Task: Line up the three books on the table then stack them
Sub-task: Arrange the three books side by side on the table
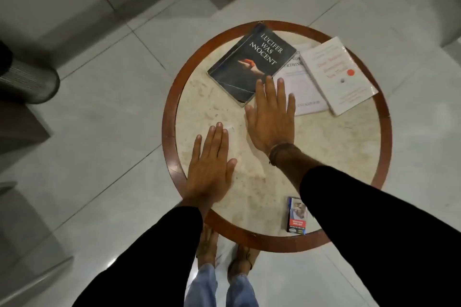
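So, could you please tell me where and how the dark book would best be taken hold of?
Probably by the dark book's near corner, where it lies bare on the table just ahead of the right hand. Come from the near side, thumb under the edge. Its far right edge overlaps the middle white book, so a grip there is more awkward.

A home, likely a living room: glossy white floor tiles [104, 97], a small round table [384, 132] with wood rim and marble top carrying paperback books [249, 67], a cigarette pack [296, 217] at its near edge.
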{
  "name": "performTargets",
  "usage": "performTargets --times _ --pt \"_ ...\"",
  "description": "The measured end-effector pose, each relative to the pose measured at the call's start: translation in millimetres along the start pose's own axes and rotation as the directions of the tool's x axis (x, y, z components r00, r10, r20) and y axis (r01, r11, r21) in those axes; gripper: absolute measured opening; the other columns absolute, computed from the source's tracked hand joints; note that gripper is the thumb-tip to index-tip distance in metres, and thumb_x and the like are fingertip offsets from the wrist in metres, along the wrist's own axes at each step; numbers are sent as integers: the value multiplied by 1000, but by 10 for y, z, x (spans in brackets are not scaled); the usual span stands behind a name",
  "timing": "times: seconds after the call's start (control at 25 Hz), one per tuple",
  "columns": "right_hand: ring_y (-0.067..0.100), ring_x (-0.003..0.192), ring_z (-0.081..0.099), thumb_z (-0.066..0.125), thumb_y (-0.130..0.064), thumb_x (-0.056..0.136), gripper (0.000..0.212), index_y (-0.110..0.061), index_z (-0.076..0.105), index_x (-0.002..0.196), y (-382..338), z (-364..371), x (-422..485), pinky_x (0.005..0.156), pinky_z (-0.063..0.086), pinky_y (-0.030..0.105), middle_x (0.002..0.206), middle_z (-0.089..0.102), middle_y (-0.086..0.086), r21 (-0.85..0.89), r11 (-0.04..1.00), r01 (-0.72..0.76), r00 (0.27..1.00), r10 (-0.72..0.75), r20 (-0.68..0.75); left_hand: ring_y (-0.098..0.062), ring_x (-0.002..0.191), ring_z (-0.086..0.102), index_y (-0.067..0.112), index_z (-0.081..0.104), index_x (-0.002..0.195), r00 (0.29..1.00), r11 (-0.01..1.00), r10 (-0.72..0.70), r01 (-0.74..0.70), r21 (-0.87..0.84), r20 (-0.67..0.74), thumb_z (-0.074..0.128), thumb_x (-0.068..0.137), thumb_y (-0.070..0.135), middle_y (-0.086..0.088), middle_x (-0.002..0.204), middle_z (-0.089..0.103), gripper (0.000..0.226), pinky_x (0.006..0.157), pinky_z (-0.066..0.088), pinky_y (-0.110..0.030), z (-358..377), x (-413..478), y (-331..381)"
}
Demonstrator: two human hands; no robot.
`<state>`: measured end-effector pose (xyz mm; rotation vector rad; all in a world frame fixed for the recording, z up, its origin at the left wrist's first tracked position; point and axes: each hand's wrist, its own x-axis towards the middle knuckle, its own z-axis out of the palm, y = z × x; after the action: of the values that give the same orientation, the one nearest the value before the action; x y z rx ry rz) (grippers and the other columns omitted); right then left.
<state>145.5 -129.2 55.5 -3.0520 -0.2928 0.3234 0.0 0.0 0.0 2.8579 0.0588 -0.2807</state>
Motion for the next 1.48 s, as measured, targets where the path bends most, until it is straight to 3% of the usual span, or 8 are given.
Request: performTargets --times 0.28,0.52,0.76,0.84,1.0,1.2,1.36,1.48 --pt "40 166 0 23 -72 104 83 -23 14 171 -218 124 503 130 5 68 181 8 11 -44 998 35 997 -31 76 -32 166 32 16 28 170 997 999 -7 3 -45 -76 31 112 53 -8 179 33 68 136 25 -60 124 45 -78" --pt "41 166 1 41 -62 100 80 -26 22 170 -50 158 539 127 7 73 181 12 7 -4 915 403 908 -399 128 -31 165 31 20 26 169 997 1000 -8 7 -22 -72 30 111 55 -6 180 28 68 136 22 -59 159 75 -92" --pt "36 167 -4 42 -61 102 80 -29 17 170 -26 130 559 128 5 71 181 4 3 40 892 451 876 -451 171 -30 165 30 22 26 170 999 1000 -16 16 4 -51 30 110 58 -5 180 28 70 139 13 -55 174 73 -119" --pt "35 167 -1 41 -64 103 80 -29 16 171 111 64 542 130 6 68 181 4 4 136 921 366 915 -383 128 -29 167 26 22 24 171 999 1000 -16 16 7 -43 32 110 58 -4 181 26 71 140 0 -49 175 56 -120" --pt "38 165 15 34 -54 109 66 -23 29 168 964 -152 512 128 21 67 179 20 10 254 966 -45 998 53 -25 -29 169 21 22 19 173 999 1000 -15 14 -16 -33 37 110 55 -3 183 20 74 139 -11 -45 185 26 -162" --pt "44 165 10 26 -51 111 65 -24 20 170 1908 -138 299 126 18 72 179 14 11 62 976 -210 970 199 141 -30 171 15 20 17 174 1000 1000 -13 13 -16 4 26 111 58 -5 184 16 74 139 10 -58 166 37 -136" --pt "44 161 18 27 -53 110 64 -27 21 169 1820 -24 152 122 25 73 177 19 13 93 901 -424 904 416 95 -29 171 11 19 18 174 1000 1000 -16 16 -7 10 25 110 59 -4 185 12 76 139 6 -57 125 34 -133" --pt "45 159 21 33 -52 109 64 -28 22 167 1765 -17 95 121 20 77 175 22 14 65 844 -532 844 523 118 -29 171 8 20 15 174 1000 1000 -17 17 -10 17 19 110 61 -3 185 9 77 139 7 -58 124 37 -135"
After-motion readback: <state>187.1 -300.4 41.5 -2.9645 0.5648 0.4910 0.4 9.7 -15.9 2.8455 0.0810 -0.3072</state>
